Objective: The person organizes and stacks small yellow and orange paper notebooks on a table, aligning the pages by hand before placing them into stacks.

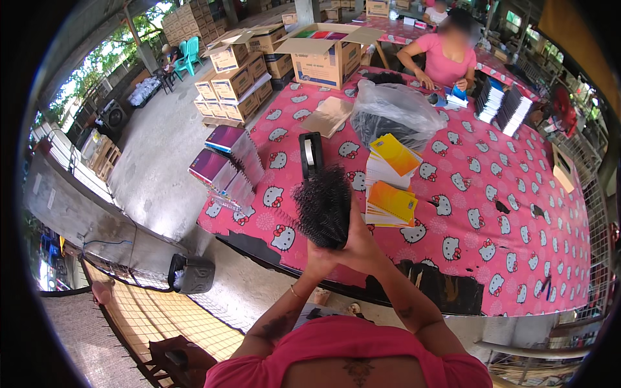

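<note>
Black plastic binding coils (323, 205), a thick bristly bundle of them, stand upright above the near edge of the table (517, 213), held up in front of the person. The bundle looks like a dark brush: many spirals packed side by side, their loops catching small glints of light, the top spreading wider than the base. Both hands meet at its lower end. The right hand (364, 242) wraps around the right side and base, fingers curled closed on the coils. The left hand (318, 257) sits under the bottom, mostly hidden behind the bundle, so I cannot tell how its fingers lie, though it touches the coils.

Just behind the bundle stands a black tape dispenser (310, 154). To the right, near the coils, lie two stacks of notebooks with yellow and orange covers (391, 187). On the table's left edge sit purple-covered notebook packs (223, 161) in clear wrap. Farther back a clear bag (396, 113) holds more black coils. The cloth is pink with white cat faces. Across the table another person in a pink shirt (443, 58) works beside upright notebook stacks (501, 103).
</note>
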Motion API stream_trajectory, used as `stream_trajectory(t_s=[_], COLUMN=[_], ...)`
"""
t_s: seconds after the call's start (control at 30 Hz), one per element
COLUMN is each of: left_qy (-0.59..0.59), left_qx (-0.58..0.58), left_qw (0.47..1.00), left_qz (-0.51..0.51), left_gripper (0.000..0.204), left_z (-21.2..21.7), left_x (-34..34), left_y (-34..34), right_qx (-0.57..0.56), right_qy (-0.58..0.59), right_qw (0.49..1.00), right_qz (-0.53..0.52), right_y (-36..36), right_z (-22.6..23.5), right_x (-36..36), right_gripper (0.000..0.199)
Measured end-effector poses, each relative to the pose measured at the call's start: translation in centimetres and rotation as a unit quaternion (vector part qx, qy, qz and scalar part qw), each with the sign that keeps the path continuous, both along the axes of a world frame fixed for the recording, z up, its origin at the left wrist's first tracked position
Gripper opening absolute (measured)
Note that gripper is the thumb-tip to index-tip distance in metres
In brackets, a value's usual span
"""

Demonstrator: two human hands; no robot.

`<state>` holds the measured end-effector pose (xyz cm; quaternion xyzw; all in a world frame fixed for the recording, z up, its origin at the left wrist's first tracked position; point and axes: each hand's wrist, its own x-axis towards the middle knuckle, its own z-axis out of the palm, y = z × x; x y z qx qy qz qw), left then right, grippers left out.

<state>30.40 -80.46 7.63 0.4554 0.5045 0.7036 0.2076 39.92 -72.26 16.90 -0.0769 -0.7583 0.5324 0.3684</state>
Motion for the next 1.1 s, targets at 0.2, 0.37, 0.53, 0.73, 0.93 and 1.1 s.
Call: stream_trajectory(t_s=[0.2,0.37,0.53,0.73,0.93,1.1], left_qy=[-0.170,-0.515,-0.549,-0.552,0.243,0.314], left_qx=[-0.190,-0.215,-0.046,-0.159,-0.279,-0.338], left_qw=[0.961,0.814,0.815,0.792,0.846,0.877], left_qz=[-0.107,-0.161,-0.180,-0.208,-0.384,0.134], left_gripper=[0.038,0.042,0.046,0.051,0.058,0.083], left_z=[-15.5,-13.5,-12.7,-14.8,-10.6,2.6], left_x=[-0.2,-0.3,-3.7,-8.1,-16.4,-19.0], left_y=[-0.2,4.1,9.0,10.2,7.2,10.2], right_qx=[0.186,0.250,0.323,0.407,0.384,0.426], right_qy=[-0.354,-0.482,-0.514,-0.433,-0.300,-0.390], right_qw=[0.904,0.804,0.792,0.791,0.872,0.816], right_qz=[0.152,0.243,0.071,0.146,0.045,-0.011], right_y=[3.9,9.2,11.8,13.3,11.6,8.5], right_z=[-3.4,-12.2,-12.8,-12.5,-16.0,-12.5], right_x=[-3.5,-9.8,-13.9,-17.9,-18.2,-13.3], right_gripper=[0.114,0.114,0.111,0.096,0.105,0.106])
